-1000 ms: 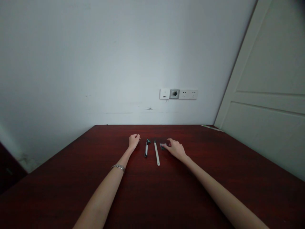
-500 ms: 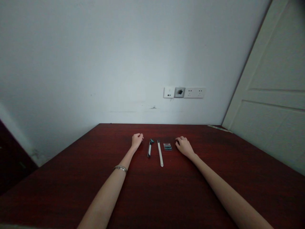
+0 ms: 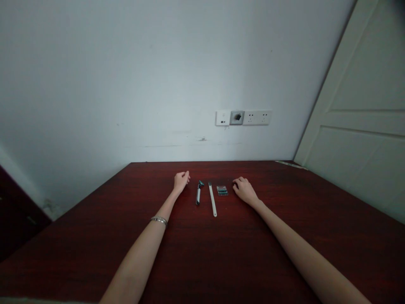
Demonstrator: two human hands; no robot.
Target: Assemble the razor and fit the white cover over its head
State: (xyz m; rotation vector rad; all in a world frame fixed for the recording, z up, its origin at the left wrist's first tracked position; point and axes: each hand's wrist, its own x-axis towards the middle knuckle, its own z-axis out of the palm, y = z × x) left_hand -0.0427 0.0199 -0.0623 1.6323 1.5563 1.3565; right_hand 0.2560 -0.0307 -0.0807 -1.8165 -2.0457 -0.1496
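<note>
My left hand (image 3: 181, 181) rests on its side on the dark red table, fingers loosely curled in, with nothing visible in them. Just right of it lies a razor (image 3: 198, 195) with a white and black handle and a greenish head pointing away from me. Beside the razor is a long slim white stick (image 3: 213, 202), dark at its far end and with a small hole at the near end. A small flat clear pack (image 3: 222, 191) with dark green bands comes after it. Palm down right of the pack, my right hand (image 3: 244, 190) touches none of these, its fingers slightly apart.
The wooden table (image 3: 190, 257) meets a pale wall (image 3: 177, 84) at the back. Sockets and switch plates (image 3: 242, 118) are set in the wall. A white panelled door (image 3: 357, 114) stands at the right, and a thin strip (image 3: 291, 165) lies near the far right corner.
The view has tilted slightly, so the table items sit a little higher in the picture. My left hand has turned a little, its thumb side more raised. The items lie as before.
</note>
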